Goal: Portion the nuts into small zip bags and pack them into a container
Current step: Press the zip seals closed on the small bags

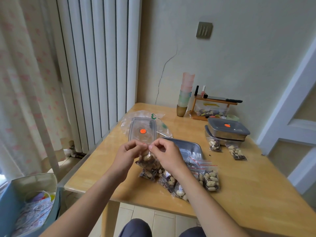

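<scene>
A small zip bag of nuts [148,161] hangs above the wooden table [248,189]. My left hand [131,153] and my right hand [165,152] both pinch its top edge, fingertips nearly meeting. Several filled zip bags [209,181] lie on the table under and right of my right wrist. An open steel container [191,147] sits just behind my right hand, with clear bags inside. Its grey lid [142,130] with an orange dot rests on a large clear plastic bag [159,117] farther back.
Two stacked lidded steel containers [228,131] stand at the back right with two nut bags [236,152] in front. Stacked cups [185,94] and a small wooden shelf [213,106] line the wall. A radiator [95,65] is on the left, a box [29,202] below it.
</scene>
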`<state>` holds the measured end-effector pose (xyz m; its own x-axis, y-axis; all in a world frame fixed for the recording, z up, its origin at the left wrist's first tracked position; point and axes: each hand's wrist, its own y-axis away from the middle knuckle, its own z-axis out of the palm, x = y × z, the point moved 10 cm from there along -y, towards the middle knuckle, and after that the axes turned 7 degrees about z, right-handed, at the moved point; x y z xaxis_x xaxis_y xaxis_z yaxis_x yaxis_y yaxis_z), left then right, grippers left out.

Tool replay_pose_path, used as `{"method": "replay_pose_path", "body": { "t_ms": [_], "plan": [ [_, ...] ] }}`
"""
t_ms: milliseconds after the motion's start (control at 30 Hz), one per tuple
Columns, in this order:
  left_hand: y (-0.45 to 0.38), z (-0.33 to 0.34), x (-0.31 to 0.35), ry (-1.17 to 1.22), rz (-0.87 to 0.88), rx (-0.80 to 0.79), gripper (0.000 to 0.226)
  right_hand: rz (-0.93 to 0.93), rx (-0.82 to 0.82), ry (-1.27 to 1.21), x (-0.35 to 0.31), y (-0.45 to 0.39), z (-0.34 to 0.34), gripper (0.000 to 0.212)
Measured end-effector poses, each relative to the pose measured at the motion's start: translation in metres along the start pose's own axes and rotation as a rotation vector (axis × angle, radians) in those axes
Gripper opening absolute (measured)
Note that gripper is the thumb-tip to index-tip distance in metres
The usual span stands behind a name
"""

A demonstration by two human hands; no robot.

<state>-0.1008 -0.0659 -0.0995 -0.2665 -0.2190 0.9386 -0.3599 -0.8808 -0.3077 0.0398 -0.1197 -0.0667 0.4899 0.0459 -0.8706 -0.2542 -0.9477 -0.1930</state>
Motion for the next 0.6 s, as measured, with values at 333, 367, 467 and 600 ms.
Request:
{"method": "replay_pose_path", "body": {
  "t_ms": [333, 367, 467, 600],
  "plan": [
    [0.0043, 0.0002, -0.0082, 0.045, -0.026, 0.015, 0.038, -0.019, 0.009, 0.036, -0.0039, 0.0012, -0.0027, 0.017],
    [0.0045, -0.0013, -0.0083, 0.039, -0.018, 0.032, 0.038, -0.03, 0.032, 0.058, -0.0045, 0.0015, -0.0047, 0.016],
    [0.0039, -0.0038, -0.0078, 0.018, 0.006, 0.063, 0.033, -0.052, 0.09, 0.102, -0.0053, 0.0021, -0.0068, 0.015],
    [0.0023, -0.0026, -0.0017, -0.029, 0.052, 0.056, 0.03, -0.075, 0.106, 0.107, -0.0088, 0.0037, -0.0055, 0.019]
  ]
}}
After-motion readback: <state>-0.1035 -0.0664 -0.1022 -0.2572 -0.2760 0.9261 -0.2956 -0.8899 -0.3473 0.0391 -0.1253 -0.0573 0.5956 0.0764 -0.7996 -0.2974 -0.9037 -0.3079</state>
